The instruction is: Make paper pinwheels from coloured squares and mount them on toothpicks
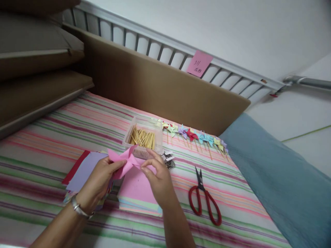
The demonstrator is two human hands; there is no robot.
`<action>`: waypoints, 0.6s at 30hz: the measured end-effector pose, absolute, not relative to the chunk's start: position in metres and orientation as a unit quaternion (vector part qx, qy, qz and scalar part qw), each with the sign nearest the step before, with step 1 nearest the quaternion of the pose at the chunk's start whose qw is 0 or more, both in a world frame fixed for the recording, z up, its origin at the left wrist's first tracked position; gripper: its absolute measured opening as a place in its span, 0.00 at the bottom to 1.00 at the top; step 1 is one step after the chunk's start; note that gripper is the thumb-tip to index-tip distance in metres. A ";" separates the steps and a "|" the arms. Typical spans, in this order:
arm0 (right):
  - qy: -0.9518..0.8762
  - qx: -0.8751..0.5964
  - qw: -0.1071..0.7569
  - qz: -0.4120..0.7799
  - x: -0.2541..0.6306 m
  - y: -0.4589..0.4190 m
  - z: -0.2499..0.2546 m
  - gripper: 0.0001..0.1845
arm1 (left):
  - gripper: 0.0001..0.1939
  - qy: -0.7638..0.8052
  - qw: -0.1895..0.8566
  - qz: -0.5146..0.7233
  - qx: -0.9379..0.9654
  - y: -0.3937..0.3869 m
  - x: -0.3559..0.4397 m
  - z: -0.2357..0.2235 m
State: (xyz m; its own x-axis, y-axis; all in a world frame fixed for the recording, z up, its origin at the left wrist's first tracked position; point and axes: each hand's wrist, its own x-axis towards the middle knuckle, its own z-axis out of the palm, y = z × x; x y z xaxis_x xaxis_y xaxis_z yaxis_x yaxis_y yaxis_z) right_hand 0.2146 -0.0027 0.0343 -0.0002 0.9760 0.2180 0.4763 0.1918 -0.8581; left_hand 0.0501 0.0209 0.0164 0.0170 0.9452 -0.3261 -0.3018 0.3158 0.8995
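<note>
A pink paper pinwheel [131, 159] is held up between both hands, its blades folded in toward the middle. My left hand [103, 174] grips its left side between thumb and fingers. On the right, my right hand [156, 174] pinches a blade's edge with thumb and forefinger, the other fingers raised. Below the hands lies a stack of coloured paper with a pink sheet [137, 187] on top. Another stack, with a lilac sheet [84, 168] uppermost, is beside my left wrist. Just beyond the pinwheel sits a clear plastic box [158, 137] of thin wooden sticks [142, 137].
Red-handled scissors [200, 198] lie partly open at the right. Finished pinwheels on sticks [191, 135] form a row at the back. Small metal items [169, 161] are near the box. A brown board [155, 86] stands behind the striped cloth [51, 137]; cushions [38, 93] are stacked at left.
</note>
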 end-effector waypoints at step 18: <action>-0.639 -0.571 0.421 0.298 0.195 -0.002 0.022 0.05 | 0.06 0.417 0.673 0.479 0.379 0.017 0.063 0.008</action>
